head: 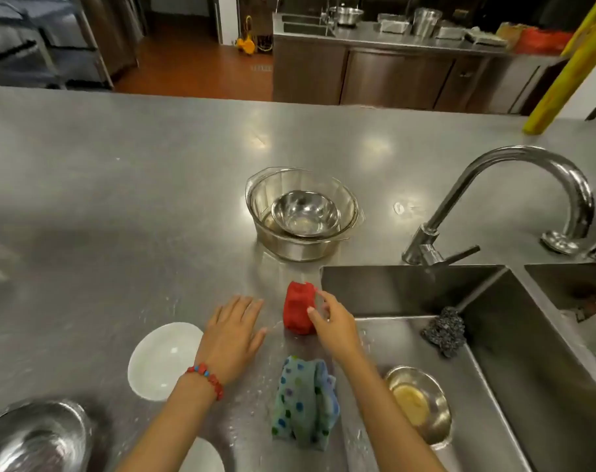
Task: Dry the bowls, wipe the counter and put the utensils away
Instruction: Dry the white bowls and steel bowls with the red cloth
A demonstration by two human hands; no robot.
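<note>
A crumpled red cloth (pixel 298 308) lies on the wet steel counter (pixel 119 199) beside the sink's corner. My right hand (pixel 330 321) is at the cloth's right side, fingertips touching it, fingers apart. My left hand (pixel 232 332) lies flat and open on the counter left of the cloth, a red bead bracelet on the wrist. A white bowl (pixel 163 361) sits left of that hand. A dotted blue-green cloth (pixel 305 401) lies bunched between my forearms. Farther back, a small steel bowl (pixel 305 212) sits inside a glass bowl (pixel 266 195).
A steel sink (pixel 494 369) at right holds a steel scourer (pixel 444 330), with a small metal dish (pixel 419 401) on its ledge. A curved tap (pixel 514 185) rises behind it. A large steel bowl (pixel 34 437) and another white bowl's rim (pixel 204 458) sit at the near edge.
</note>
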